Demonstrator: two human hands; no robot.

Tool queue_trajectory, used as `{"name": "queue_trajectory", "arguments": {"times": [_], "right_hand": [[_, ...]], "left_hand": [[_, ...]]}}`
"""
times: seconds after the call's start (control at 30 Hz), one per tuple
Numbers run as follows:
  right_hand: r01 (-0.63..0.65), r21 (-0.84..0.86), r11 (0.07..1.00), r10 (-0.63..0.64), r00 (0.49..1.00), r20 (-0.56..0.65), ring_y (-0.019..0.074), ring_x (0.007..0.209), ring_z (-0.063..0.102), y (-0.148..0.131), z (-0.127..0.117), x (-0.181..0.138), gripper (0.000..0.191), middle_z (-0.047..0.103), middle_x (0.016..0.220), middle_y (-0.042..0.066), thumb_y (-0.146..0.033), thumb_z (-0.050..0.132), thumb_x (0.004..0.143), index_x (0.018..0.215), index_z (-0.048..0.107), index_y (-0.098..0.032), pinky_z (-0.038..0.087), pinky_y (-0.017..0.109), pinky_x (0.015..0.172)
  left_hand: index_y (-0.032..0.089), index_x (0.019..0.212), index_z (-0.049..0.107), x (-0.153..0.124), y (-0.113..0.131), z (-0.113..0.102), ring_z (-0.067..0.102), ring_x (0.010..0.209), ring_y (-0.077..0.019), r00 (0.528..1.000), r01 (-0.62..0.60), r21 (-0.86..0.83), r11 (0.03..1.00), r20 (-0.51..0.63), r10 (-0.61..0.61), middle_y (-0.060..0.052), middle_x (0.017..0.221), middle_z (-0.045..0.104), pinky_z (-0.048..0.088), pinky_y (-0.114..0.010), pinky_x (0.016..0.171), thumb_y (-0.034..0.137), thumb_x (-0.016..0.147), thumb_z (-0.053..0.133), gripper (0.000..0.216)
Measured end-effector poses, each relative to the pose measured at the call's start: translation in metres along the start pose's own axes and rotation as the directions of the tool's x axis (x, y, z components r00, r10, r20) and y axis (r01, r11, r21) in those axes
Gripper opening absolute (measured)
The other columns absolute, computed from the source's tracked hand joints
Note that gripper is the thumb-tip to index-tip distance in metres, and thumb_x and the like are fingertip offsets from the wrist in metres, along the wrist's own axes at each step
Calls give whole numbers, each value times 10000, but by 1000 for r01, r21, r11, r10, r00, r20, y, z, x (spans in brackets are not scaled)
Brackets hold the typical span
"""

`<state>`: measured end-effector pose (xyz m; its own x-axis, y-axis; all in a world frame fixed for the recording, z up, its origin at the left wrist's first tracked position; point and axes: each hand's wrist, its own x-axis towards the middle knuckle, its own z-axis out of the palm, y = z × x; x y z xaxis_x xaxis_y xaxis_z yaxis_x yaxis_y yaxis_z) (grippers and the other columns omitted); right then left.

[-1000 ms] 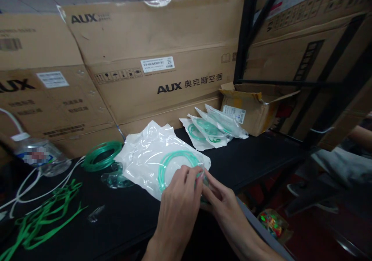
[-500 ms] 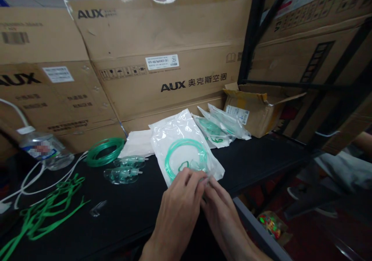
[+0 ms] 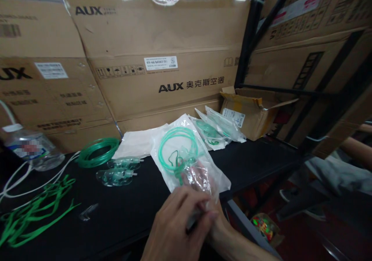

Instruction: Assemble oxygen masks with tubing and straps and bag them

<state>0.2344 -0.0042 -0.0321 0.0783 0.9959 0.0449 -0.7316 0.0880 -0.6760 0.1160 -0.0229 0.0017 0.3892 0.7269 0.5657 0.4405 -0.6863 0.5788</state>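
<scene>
Two hands on one clear bag (image 3: pixel 186 152), held tilted above the near edge of the black table (image 3: pixel 136 210). Left hand (image 3: pixel 180 224) pinched closed on the bag's near end. Right hand (image 3: pixel 219 224) goes under or into the bag, its fingers (image 3: pixel 200 177) a blur through the plastic; can't tell its grip. Inside the bag: one coil of green tubing (image 3: pixel 177 148) and one clear mask, partly hidden.

On the table:
- two loose masks (image 3: pixel 119 171) side by side, left of the bag
- one loose green coil (image 3: pixel 97 152) just behind them
- one flat white pouch (image 3: pixel 139 145) partly behind the held bag
- about three packed bags (image 3: pixel 216 131) overlapping at the back, beside one open small carton (image 3: pixel 252 108)
- one tangle of green straps (image 3: pixel 31 210), one water bottle (image 3: pixel 29 150) and white cable (image 3: pixel 17 179) far left

Another person's arm (image 3: pixel 354 148) shows at the right edge
</scene>
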Motion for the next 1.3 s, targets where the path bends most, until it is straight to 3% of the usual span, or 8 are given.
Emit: {"name": "queue_trajectory", "arguments": {"times": [0.07,0.17,0.3,0.43,0.57,0.73,1.0,1.3], "right_hand": [[-1,38,999,4,998,-69,264,1199,652,-4,6,4,744,700,1306,53,-506,842,727,1396,563,-337,452,434,1109],[24,108,994,-18,998,-64,236,1250,623,-7,16,10,669,685,1337,40,-429,839,763,1369,585,-301,360,426,1190],[-122,150,981,113,991,66,262,1215,649,-3,26,15,465,720,1274,68,-389,831,781,1196,702,-223,367,468,1182],[-253,35,967,244,955,168,261,1197,658,-17,29,18,396,727,1242,118,-383,836,776,1083,753,-147,379,441,1170],[-233,-127,964,243,967,74,214,1053,718,-41,5,10,358,771,1077,122,-363,846,764,1014,767,-121,490,339,1052],[-194,-165,967,190,981,-42,182,563,686,-50,-35,-5,390,722,697,53,-527,743,823,826,698,-139,528,252,477],[-196,-75,978,188,976,-111,296,1024,731,-66,-15,10,606,750,1186,122,-543,727,837,1330,594,-215,583,460,892],[13,-165,986,-54,967,-248,301,1079,725,-93,-6,25,471,766,1151,138,-226,801,785,1218,658,-111,618,400,916]], "left_hand": [[235,1042,636,0,-17,-9,648,829,-167,916,268,-170,948,-258,-306,-18,943,667,540,-261,732,336,810,783,293],[194,1098,616,8,-36,-17,686,919,-234,593,451,-646,616,-299,-747,-86,1066,696,574,-334,753,501,728,819,522],[186,1227,643,28,-34,-10,708,1057,-279,555,436,-877,202,85,-828,-117,1199,725,583,-388,891,410,833,765,470],[197,1279,655,39,-31,-3,742,1017,-236,482,363,-919,155,43,-875,-93,1187,753,577,-350,949,257,931,659,353],[163,1310,646,43,-42,-13,762,972,-239,501,344,-914,218,-18,-865,-107,1132,774,591,-365,936,177,940,622,371],[176,1280,668,56,-37,-19,762,978,-240,472,265,-918,295,-143,-870,-91,1110,783,588,-371,941,182,934,627,348],[257,1373,587,81,-26,33,681,1174,-248,636,272,-930,247,-20,-772,-65,1281,723,495,-382,1065,298,929,668,453],[223,1340,617,99,-25,35,601,1284,-283,795,271,-906,326,21,-606,-98,1377,662,482,-398,1080,453,931,653,471]]}}
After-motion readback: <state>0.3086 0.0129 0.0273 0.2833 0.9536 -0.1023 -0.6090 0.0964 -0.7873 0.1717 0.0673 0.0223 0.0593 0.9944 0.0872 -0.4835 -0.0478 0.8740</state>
